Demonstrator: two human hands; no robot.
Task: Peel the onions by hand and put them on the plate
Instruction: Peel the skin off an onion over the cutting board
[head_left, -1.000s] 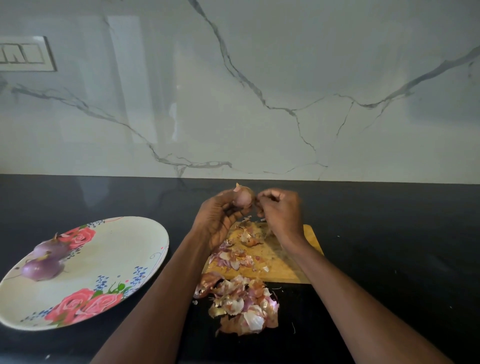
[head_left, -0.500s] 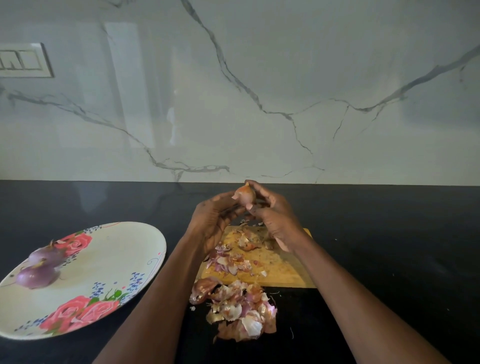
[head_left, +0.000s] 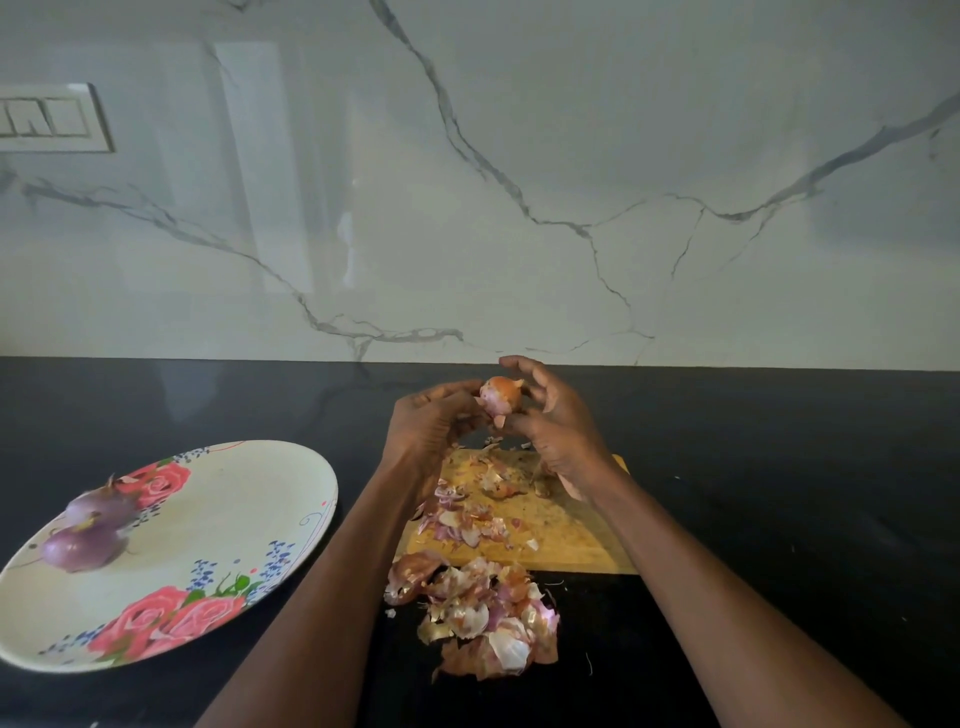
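Note:
A small onion, partly covered in brown skin, is held up above the far end of the wooden cutting board. My left hand grips it from the left. My right hand curls round it from the right, thumb under it and fingers arched over the top. Two peeled purple onions lie on the left part of the rose-patterned plate at the left.
Loose onion skins are heaped on the black counter just in front of the board, and more scraps lie on the board. A marble backsplash rises behind the counter, with a switch panel at upper left.
My right hand has turned from pinching skin beside the onion to cupping it from the right with fingers arched over it. The view has tilted slightly down.

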